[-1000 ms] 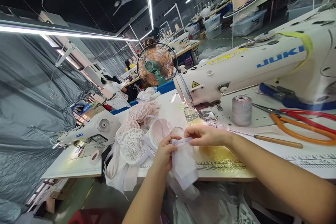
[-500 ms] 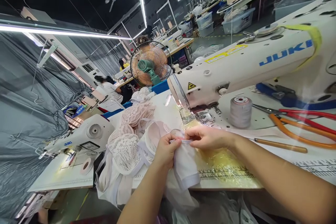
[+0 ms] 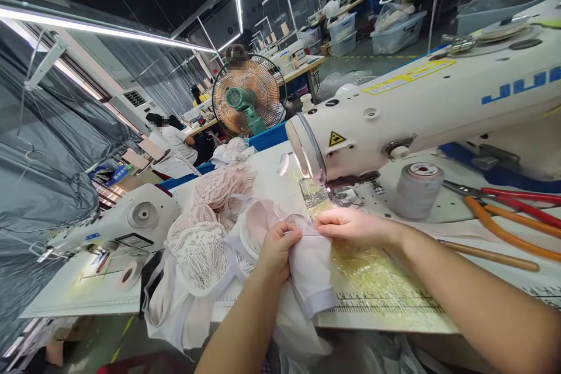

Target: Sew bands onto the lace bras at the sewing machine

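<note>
A pale bra (image 3: 312, 274) lies at the table's front edge, its band stretched between my hands. My left hand (image 3: 278, 248) is closed, thumb over fingers, pinching the band's upper edge. Just to its right, my right hand (image 3: 353, 227) pinches the same edge with fingertips pressed together. White lace cups (image 3: 204, 254) rest left of my hands, with straps and fabric hanging over the edge. Behind my right hand stands the head of a white sewing machine (image 3: 363, 134), its needle area over a shiny plate. The fingertips hide the exact spot they grip.
A thread spool (image 3: 418, 190), orange-handled scissors (image 3: 504, 225), red-handled tool (image 3: 521, 201) and wooden-handled tool (image 3: 491, 254) lie to the right. A ruler strip (image 3: 381, 304) runs along the front edge. Pink lace pieces (image 3: 223, 187) are piled behind; a fan (image 3: 249, 96) stands beyond, with people working farther off.
My hands have drawn slightly apart, and the band between them is spread flatter. The view has shifted, so the sewing machine sits farther right in it.
</note>
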`<state>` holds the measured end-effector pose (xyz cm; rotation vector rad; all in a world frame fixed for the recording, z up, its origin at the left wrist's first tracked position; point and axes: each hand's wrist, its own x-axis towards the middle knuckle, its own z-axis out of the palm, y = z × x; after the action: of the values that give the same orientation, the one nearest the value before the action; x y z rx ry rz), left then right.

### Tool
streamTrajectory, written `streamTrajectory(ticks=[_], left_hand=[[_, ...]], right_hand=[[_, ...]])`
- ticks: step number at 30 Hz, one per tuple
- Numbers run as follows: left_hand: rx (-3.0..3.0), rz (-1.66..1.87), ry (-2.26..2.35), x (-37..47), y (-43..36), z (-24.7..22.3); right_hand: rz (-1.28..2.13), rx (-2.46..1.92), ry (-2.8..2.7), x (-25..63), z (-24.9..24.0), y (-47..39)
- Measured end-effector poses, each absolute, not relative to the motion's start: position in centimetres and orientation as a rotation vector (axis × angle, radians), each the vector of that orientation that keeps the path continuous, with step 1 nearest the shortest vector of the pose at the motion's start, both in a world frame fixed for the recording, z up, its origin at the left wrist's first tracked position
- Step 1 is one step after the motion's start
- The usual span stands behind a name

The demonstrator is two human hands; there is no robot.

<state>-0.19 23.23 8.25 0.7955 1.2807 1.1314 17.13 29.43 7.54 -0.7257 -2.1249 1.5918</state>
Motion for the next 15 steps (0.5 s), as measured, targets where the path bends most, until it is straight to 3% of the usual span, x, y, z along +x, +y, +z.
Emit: streamTrajectory(ticks=[15], left_hand=[[0.81,1.103,1.222,-0.7,21.6,9.3]], right_hand=[[1.645,-0.716,-1.973,16.9,7.6,28.9]])
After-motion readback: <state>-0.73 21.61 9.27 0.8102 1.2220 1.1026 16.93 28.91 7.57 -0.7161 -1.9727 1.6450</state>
